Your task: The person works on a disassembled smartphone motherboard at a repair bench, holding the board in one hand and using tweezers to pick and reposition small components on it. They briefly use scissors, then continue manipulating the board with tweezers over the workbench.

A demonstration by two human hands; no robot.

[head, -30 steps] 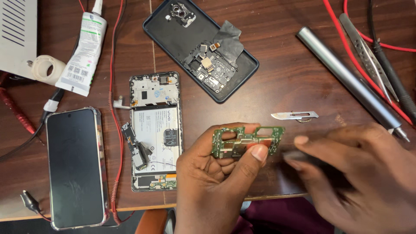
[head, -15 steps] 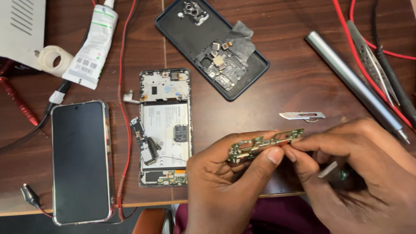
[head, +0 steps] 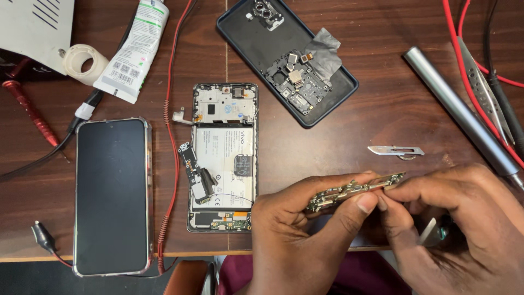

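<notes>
My left hand point(head: 305, 235) pinches a small green circuit board point(head: 349, 191) between thumb and fingers, held nearly edge-on above the table's front edge. My right hand point(head: 453, 218) touches the board's right end with its fingertips and has a thin metal tool point(head: 428, 232) tucked in the palm. An opened phone point(head: 224, 155) with its white battery exposed lies just left of my left hand. Its dark back cover point(head: 286, 57) with loose parts lies farther back.
A whole phone point(head: 112, 194) with a dark screen lies at the left. A scalpel blade point(head: 396, 150), a silver pen-shaped driver point(head: 458, 112), tweezers point(head: 486, 93) and red and black cables are at the right. A white tube point(head: 134, 49) and tape roll point(head: 84, 60) sit back left.
My left hand has tilted the circuit board from face-up to nearly edge-on. My right hand has come in from the right and now touches the board's end.
</notes>
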